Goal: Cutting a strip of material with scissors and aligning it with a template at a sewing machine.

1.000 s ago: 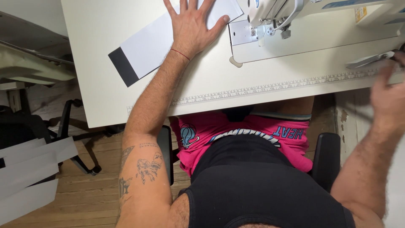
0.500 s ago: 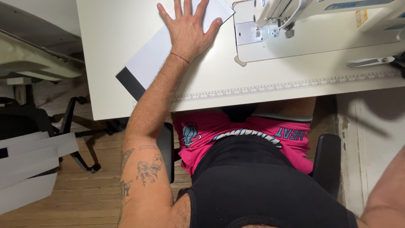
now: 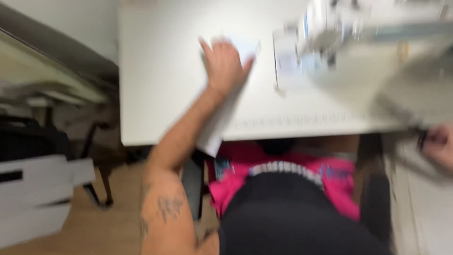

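The picture is heavily blurred, so fine detail cannot be made out. The left hand (image 3: 225,63) is pressed flat on a long white rectangular sheet of stiff material (image 3: 218,127), with its fingers (image 3: 207,47) spread open and nothing gripped. The sheet lies on the white flat-topped desk (image 3: 160,85) and runs from under the palm toward the person, its near end hanging past the desk's front edge above the lap. The forearm is laid along the sheet and part of it is hidden by the arm.

Just to the right of the left hand, a white and grey sewing machine (image 3: 330,42) is seen standing on the desk, smeared by the blur. The hand and the machine are near each other but apart.

The right hand (image 3: 439,144) is seen at the right border of the picture, beyond the desk's right corner. Its fingers appear curled around a small dark object (image 3: 421,138); what that object is cannot be told, and whether it is truly gripped cannot be told either.

Below the desk edge, bright pink shorts (image 3: 330,179) and a black top (image 3: 292,217) are worn by the seated person. A dark office chair (image 3: 28,141) is seen at the left on a wooden floor (image 3: 94,226).
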